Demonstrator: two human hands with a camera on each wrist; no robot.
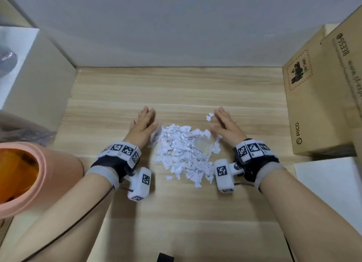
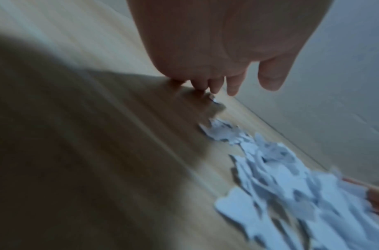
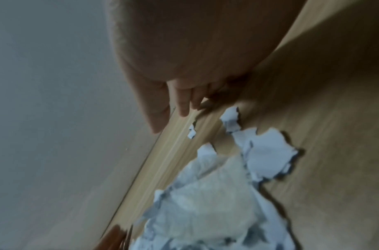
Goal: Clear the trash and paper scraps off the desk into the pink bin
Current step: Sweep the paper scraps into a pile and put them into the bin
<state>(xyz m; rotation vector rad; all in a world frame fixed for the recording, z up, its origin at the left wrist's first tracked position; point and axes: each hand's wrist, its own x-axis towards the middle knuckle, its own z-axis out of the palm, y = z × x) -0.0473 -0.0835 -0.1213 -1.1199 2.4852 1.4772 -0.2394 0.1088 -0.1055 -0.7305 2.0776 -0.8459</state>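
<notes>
A heap of torn white paper scraps (image 1: 182, 152) lies mid-desk, with a crumpled clear plastic piece (image 1: 202, 145) among them. My left hand (image 1: 144, 122) stands on its edge at the heap's left side, fingers straight, touching the scraps. Across the heap my right hand (image 1: 225, 122) stands the same way at the right side, and a small stray scrap (image 1: 209, 116) lies by its fingers. In the left wrist view the straight fingers (image 2: 231, 84) reach the wood beside the scraps (image 2: 291, 186). The right wrist view shows fingers (image 3: 182, 101) above scraps (image 3: 265, 155). The pink bin (image 1: 49, 175) stands at the desk's left front.
Cardboard boxes (image 1: 317, 97) stand along the right side, with a white sheet (image 1: 333, 183) in front of them. A white box (image 1: 37, 89) sits at the left. A grey wall closes the back of the wooden desk (image 1: 176, 89). A small black object (image 1: 165, 257) lies at the front edge.
</notes>
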